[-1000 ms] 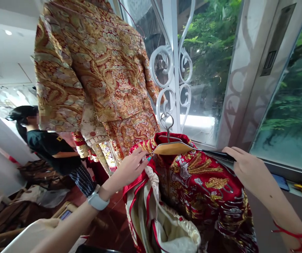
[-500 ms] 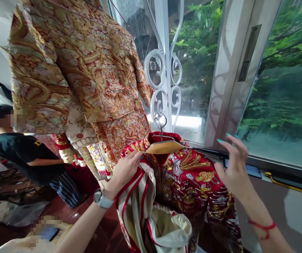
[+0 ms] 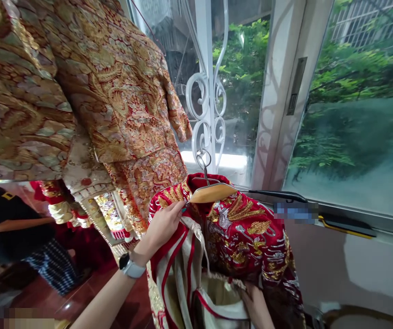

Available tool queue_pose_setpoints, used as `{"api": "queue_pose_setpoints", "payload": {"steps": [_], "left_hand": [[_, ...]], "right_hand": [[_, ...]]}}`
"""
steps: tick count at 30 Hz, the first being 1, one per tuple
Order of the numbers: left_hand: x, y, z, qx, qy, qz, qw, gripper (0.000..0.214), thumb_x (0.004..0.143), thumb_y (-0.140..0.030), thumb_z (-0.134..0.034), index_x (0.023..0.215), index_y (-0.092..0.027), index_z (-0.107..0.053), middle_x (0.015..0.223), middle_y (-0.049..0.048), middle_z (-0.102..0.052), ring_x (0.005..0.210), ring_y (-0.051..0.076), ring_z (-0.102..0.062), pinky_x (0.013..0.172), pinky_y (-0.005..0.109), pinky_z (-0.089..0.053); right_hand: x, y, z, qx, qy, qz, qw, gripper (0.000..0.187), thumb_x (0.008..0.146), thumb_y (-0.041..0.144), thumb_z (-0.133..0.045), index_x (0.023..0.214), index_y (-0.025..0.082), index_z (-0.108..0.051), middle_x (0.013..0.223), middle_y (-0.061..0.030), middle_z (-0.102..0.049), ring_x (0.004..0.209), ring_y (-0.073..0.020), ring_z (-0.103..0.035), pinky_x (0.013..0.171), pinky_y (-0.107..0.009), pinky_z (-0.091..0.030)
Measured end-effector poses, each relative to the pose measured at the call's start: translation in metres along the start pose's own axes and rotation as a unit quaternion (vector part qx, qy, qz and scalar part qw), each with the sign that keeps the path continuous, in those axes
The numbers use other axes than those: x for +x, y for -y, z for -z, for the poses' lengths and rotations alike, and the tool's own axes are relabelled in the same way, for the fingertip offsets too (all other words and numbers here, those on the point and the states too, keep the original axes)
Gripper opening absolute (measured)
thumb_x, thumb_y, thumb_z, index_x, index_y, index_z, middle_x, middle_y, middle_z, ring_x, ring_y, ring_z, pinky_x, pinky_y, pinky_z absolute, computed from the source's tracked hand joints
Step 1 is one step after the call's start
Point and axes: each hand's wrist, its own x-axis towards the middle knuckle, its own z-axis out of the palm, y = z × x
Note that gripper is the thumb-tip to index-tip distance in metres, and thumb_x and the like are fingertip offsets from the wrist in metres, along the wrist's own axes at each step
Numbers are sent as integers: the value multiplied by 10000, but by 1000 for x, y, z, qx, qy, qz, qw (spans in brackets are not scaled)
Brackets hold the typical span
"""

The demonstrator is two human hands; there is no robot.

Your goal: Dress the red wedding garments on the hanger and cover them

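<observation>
A red jacket (image 3: 247,233) with gold and silver embroidery hangs on a wooden hanger (image 3: 212,193), its metal hook caught in a white scrolled window grille (image 3: 207,105). My left hand (image 3: 164,224), smartwatch on the wrist, pinches the jacket's front edge near the collar and holds it open, so the cream lining (image 3: 182,274) with red stripes shows. My right hand (image 3: 256,306) is low, inside the jacket under the right front panel; its fingers are hidden by cloth. A cream drawstring pouch (image 3: 222,297) lies inside the jacket.
A large gold brocade jacket and skirt (image 3: 89,91) hang at upper left, close beside the red one. A person in a black top (image 3: 7,224) stands at lower left. The window sill (image 3: 347,221) holds a black and yellow cable. Red-brown floor below.
My right hand left the hanger's right end, lifted open, then dropped under the red jacket's front. The camera turned right. My left hand kept its hold on the jacket edge.
</observation>
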Motion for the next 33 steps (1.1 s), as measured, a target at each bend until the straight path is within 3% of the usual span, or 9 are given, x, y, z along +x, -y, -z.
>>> {"api": "queue_pose_setpoints", "payload": {"steps": [3,6,11,14,17,20,22,26,33], "left_hand": [[2,10,1,-26,3,-14,1000,428,956,-276,-282,1280,-208,-554,1209,123,-685,987,281,-696,842,386,-535],[4,22,6,-59,11,-38,997,443,946,-300,-290,1271,-200,-574,1188,117,-701,1010,269,-690,872,366,-528],[9,35,17,-109,23,-76,991,453,930,-356,-317,1227,-193,-616,1168,103,-718,1001,245,-694,886,322,-526],[11,38,19,-111,27,-88,989,470,929,-365,-311,1236,-182,-616,1188,107,-711,1018,240,-693,897,309,-524],[13,37,17,-106,22,-87,990,485,928,-374,-306,1248,-178,-614,1200,106,-706,1008,238,-701,887,300,-530],[14,36,14,-105,10,-86,991,503,916,-393,-318,1246,-170,-625,1207,111,-701,998,249,-707,883,308,-537],[15,36,13,-105,5,-80,991,507,910,-407,-327,1243,-177,-633,1202,102,-704,1002,252,-709,886,309,-539],[14,35,13,-97,-6,-68,993,507,905,-408,-332,1233,-185,-647,1213,90,-696,1016,258,-707,898,316,-538],[10,32,7,-51,-48,-64,995,509,905,-390,-324,1218,-176,-663,1167,98,-718,964,269,-724,826,312,-567]], "right_hand": [[6,25,36,26,-59,-18,998,366,694,539,-479,506,226,-505,529,-43,-570,598,-273,-582,591,-363,-449],[12,60,81,35,-83,-35,995,376,681,504,-523,463,218,-410,456,2,-428,500,-178,-428,510,-305,-328],[31,130,160,103,-125,-58,985,276,621,446,-610,621,170,-605,554,-24,-560,541,-177,-465,519,-288,-345],[43,172,199,86,-148,28,985,229,619,410,-599,582,183,-599,565,-31,-585,570,-183,-492,535,-286,-373],[52,212,226,55,-131,89,986,212,591,385,-617,549,178,-605,567,-30,-597,593,-177,-516,554,-273,-381],[56,244,244,69,-136,51,987,261,550,352,-669,705,142,-685,602,-27,-634,582,-168,-539,543,-263,-385],[57,261,257,47,-111,45,992,330,550,325,-691,815,129,-711,634,-20,-655,577,-158,-547,543,-256,-388],[58,278,284,-64,9,83,994,421,600,337,-732,969,135,-743,805,-32,-713,707,-174,-606,632,-257,-431],[45,272,307,-167,133,125,969,521,654,389,-725,1120,155,-719,1056,-61,-708,953,-250,-625,800,-285,-471]]}}
